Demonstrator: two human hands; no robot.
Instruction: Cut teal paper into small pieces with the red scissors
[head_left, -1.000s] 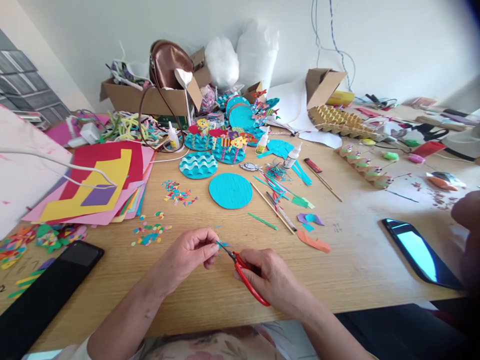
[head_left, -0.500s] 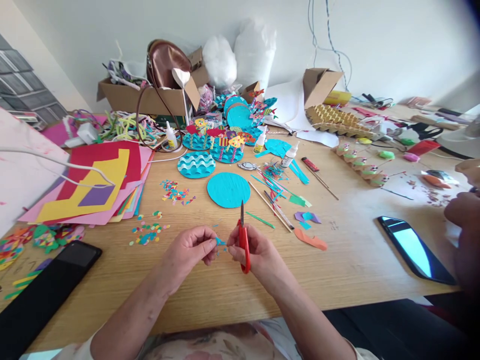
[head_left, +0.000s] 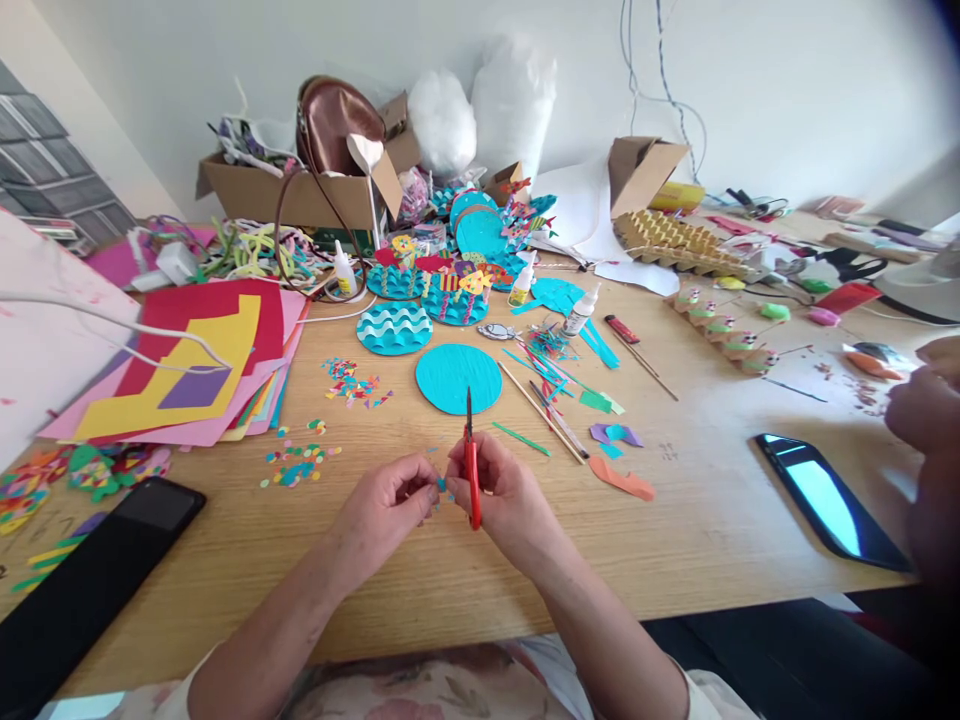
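Over the wooden counter (head_left: 435,595), our left fingers (head_left: 424,498) pinch a tiny blue paper scrap (head_left: 442,486); our right fingers (head_left: 459,489) hold red-handled, dark-bladed scissors (head_left: 472,475). We do best keeping the blades pointing away.

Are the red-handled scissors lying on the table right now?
No, the right hand holds the red-handled scissors, with the left hand close beside it.

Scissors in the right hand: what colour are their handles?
Red handles, best seen in the head view.
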